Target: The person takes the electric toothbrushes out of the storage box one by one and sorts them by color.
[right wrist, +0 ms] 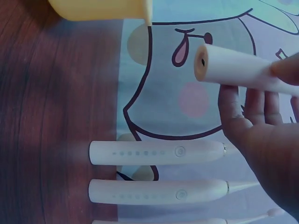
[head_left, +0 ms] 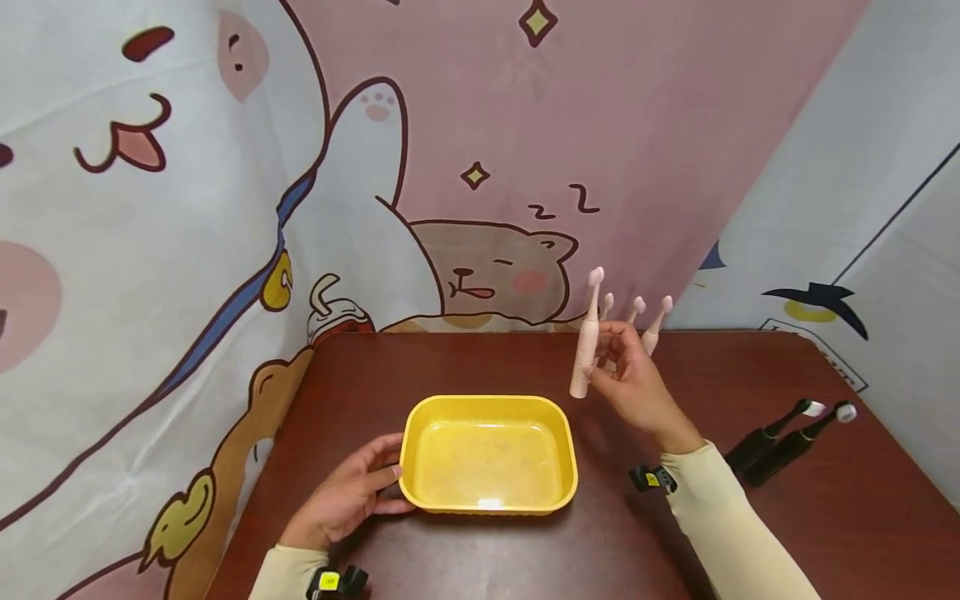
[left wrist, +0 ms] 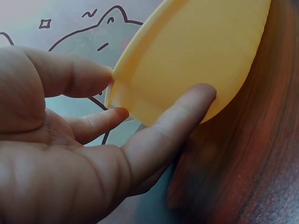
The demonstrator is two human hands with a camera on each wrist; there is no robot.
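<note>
My right hand (head_left: pixel 630 379) pinches a pale pink electric toothbrush (head_left: pixel 586 358) by its handle between thumb and fingers. It is held nearly upright, brush head up, above the table to the right of the yellow tray (head_left: pixel 566 454). The right wrist view shows the held brush's round base. Behind this hand stand three matching pink toothbrushes (right wrist: pixel 159 153), partly hidden by it in the head view. At the tray's left side is my left hand (head_left: pixel 352 492), its extended fingers touching the outer wall and rim. Nothing lies inside the tray.
Two black electric toothbrushes (head_left: pixel 776 458) stand at the right side of the brown wooden table (head_left: pixel 465 362). A cartoon-printed cloth (head_left: pixel 660 125) hangs right behind the table's back edge and along its left side.
</note>
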